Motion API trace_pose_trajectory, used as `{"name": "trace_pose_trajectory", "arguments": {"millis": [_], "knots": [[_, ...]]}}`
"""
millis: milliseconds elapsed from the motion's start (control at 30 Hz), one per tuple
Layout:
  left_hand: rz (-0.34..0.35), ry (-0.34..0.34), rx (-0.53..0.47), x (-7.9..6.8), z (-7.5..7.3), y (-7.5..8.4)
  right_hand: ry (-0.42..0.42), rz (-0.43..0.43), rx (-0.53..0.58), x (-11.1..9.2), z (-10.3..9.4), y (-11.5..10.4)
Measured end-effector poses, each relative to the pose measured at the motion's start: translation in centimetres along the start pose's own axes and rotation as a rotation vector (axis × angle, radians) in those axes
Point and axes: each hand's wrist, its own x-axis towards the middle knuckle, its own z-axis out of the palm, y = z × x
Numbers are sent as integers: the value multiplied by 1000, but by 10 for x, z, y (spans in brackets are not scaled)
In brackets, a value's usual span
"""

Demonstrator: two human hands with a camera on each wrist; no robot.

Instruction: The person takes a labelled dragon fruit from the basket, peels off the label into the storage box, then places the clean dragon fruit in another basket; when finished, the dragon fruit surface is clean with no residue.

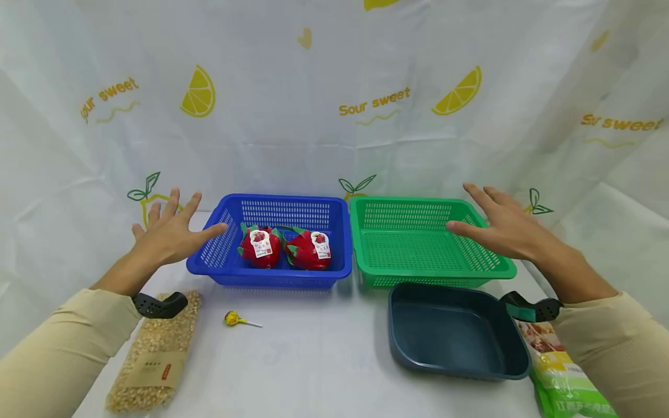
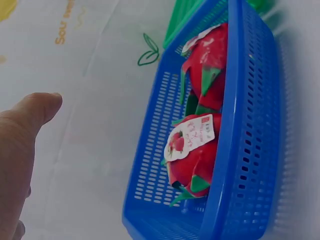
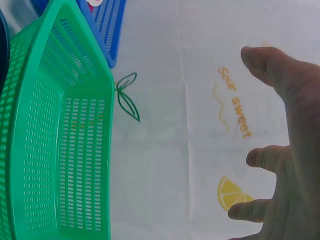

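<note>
Dragon fruits, two of them, one (image 1: 259, 248) on the left and one (image 1: 304, 251) on the right, sit side by side in a blue plastic basket (image 1: 272, 277), each red with green leafy scales and a white printed label. Just beside that basket, on its right, stands a green plastic basket (image 1: 407, 247) with slotted walls. Both are at the far side of the white worktop (image 1: 303, 360), close to a hanging cloth (image 1: 313, 122) printed with lemon slices and the words "Sour sweet".

I can see the person's left hand (image 1: 169, 234) raised near the left end of the blue basket, its grip relaxed, fingers spread and thumb pointing inward. Their right hand (image 1: 502, 228) is up by the right end of the green one, its grip just as loose, fingers apart. Each wrist wears a black device, and both sleeves are beige.

Nearer the person, a bag of pale kernels (image 1: 169, 331) lies at the left, with a yellow-and-red lollipop (image 1: 231, 317) near it. At the right, a dark blue rectangular tub (image 1: 449, 331) stands in front of the green basket, and a green printed packet (image 1: 561, 377) lies partly hidden beneath the right forearm.
</note>
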Motion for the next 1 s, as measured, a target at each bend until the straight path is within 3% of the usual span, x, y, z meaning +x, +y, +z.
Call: {"name": "trace_pose_trajectory", "arguments": {"millis": [233,400,667,1000], "knots": [[20,20,-12,0,7,-3,-4,-102,115,12,1,-20],[27,22,-17,0,15,-9,-58,-161,212,24,4,-36],[43,49,-27,-1,37,-19,-171,-185,300,54,15,-64],[90,93,-135,0,60,-27,-242,-204,374,91,40,-97]]}}
